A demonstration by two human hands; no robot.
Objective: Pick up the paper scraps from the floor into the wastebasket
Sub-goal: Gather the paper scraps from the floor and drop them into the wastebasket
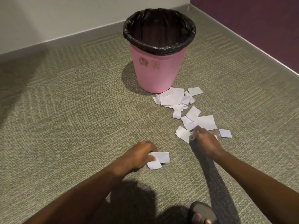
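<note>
Wastebasket (158, 70): pink, upright, far centre on the carpet (80, 110); a black liner (191, 32) is folded over its open rim.
Paper scraps (174, 98): white torn pieces in two loose groups. The far group touches the right side of the basket's base. The near group (203, 122) lies further right and nearer, with one stray piece (224, 133) just beside it on the right.
Left hand (140, 155): low over the carpet at near centre, fingers curled round a small bunch of scraps (160, 159) that sticks out to the right.
Right hand (205, 139): knuckles up at the near edge of the near group, fingertips bent down and apparently pinching a scrap; the exact contact is hidden beneath the hand.
Handling: probably very light, thin and limp, creasing without harm. Flat pieces cling to carpet pile, so a lifted corner or folded edge is the easiest hold. Overlapping pieces can be raked together and taken as a bunch. Loose ones may flutter off on the way to the rim.
Foreground: a dark sandal (202, 210) shows at the near edge.
</note>
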